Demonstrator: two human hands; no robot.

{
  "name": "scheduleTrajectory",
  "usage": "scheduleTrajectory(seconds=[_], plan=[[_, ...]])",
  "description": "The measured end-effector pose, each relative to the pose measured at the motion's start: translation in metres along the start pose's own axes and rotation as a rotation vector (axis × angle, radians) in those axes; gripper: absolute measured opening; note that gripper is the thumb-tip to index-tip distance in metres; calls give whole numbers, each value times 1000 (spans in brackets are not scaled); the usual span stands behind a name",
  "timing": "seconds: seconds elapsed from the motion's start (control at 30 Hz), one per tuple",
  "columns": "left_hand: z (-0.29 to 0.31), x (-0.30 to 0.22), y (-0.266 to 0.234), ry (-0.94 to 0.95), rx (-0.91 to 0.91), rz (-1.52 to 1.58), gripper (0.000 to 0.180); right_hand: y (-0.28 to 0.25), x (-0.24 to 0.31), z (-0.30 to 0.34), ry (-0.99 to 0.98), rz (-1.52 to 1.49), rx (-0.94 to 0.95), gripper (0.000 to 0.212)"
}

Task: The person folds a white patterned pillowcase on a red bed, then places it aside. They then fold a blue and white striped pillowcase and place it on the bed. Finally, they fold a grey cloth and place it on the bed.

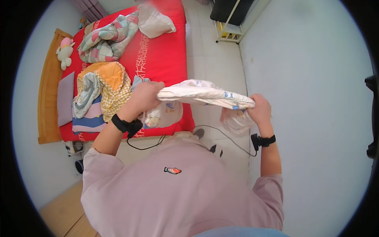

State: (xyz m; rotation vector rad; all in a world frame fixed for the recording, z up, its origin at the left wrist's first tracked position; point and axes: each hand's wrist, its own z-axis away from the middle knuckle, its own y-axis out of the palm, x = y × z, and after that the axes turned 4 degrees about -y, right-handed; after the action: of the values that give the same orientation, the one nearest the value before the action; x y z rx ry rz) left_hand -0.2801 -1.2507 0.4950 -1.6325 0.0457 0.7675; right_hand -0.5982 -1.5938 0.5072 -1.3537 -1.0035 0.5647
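A white cloth [201, 94] with small blue and coloured prints is stretched between my hands, held up in front of me. My left hand [147, 96] is closed on its left end, over the near edge of the bed. At the other end, my right hand [260, 109] grips a corner, above the floor near the wall. Loose parts of the cloth hang below both hands, with a printed figure showing under the left one. Whether it is a garment or a cover I cannot tell.
A bed with a red sheet [167, 51] and wooden headboard [49, 91] stands at the left. On it lie a checked yellow-orange blanket [112, 81], a patchwork quilt [106, 41], a white pillow [154, 21] and a plush toy [64, 53]. Cables run from my wrist straps. A white trolley [229, 33] stands far right.
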Motion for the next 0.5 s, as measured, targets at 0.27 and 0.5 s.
scheduleTrajectory(seconds=[0.27,0.5], plan=[[27,21,-24,-131,-403,7,25,9,-67,-50,42,158,223,17],[53,101,-59,-373,-756,-358,33,18,-25,-180,-269,-351,605,21]])
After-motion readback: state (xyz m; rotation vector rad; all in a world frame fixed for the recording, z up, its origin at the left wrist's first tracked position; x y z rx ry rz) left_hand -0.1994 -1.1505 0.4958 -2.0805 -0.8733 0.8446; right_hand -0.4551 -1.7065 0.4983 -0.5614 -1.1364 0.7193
